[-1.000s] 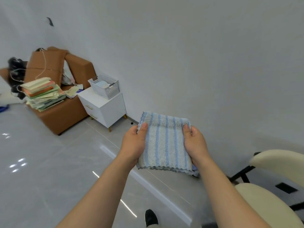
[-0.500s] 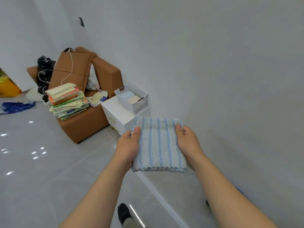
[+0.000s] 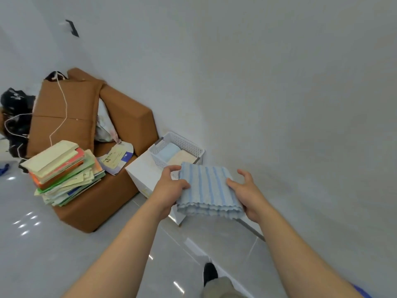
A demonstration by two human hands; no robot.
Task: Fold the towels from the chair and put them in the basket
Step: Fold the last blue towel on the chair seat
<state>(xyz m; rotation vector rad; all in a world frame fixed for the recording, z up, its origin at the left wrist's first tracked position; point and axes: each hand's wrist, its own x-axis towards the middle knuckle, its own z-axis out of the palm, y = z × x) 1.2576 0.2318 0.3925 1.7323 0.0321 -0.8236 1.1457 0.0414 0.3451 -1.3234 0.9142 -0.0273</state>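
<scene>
– just short of the white plastic basket (image 3: 194,147), what's being held?
– a folded striped towel (image 3: 209,188), fluffy, pale blue with darker bands, its stacked scalloped edges facing the camera. it's up in the air over the white cabinet (image 3: 139,171).
– and the grip?
– the left hand (image 3: 169,190) clasps the left edge, thumb on top, fingers curled. the right hand (image 3: 247,193) pinches the right edge, thumb on top, palm beneath, forefinger lifted.
– inside the basket?
– behind perforated walls, a folded light blue towel (image 3: 168,152) beside a cream towel (image 3: 181,159).
– nearby?
– a boxy brown sofa (image 3: 126,112) bearing a slumped stack of books (image 3: 64,168), on a glossy grey floor (image 3: 64,244).
</scene>
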